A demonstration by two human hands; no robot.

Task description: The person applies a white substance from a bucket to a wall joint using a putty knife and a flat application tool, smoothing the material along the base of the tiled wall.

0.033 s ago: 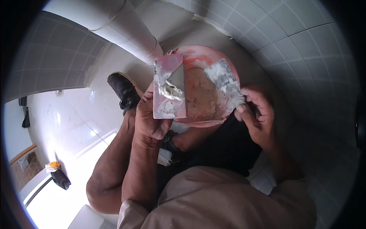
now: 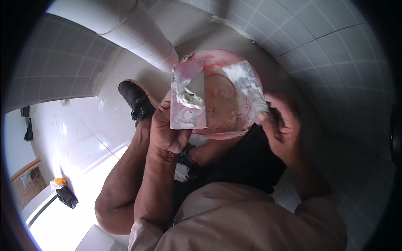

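Note:
My left hand point(image 2: 167, 129) is closed under a flat pink rectangular board point(image 2: 183, 119), with a ridge of pale wet putty point(image 2: 189, 99) across it. On the right, my right hand point(image 2: 281, 127) pinches the handle end of a putty knife point(image 2: 244, 81), its wide blade smeared white and grey. Beneath both tools is a round red bucket point(image 2: 220, 53) with caked putty on its wall. A layer of beige putty point(image 2: 221, 100) lies in its bottom. The board covers the bucket's left side, and the knife's handle is mostly hidden by my fingers.
A thick white pipe point(image 2: 146, 35) runs down just beyond the bucket. Grey tiled wall point(image 2: 310, 46) rises close on the right. My shoe point(image 2: 136, 98) is left of the bucket. A black bag point(image 2: 67, 196) with an orange packet point(image 2: 58, 183) lies at far left.
The putty knife has turned slightly and its blade has shifted up and left. My left hand has moved the board a little to the right.

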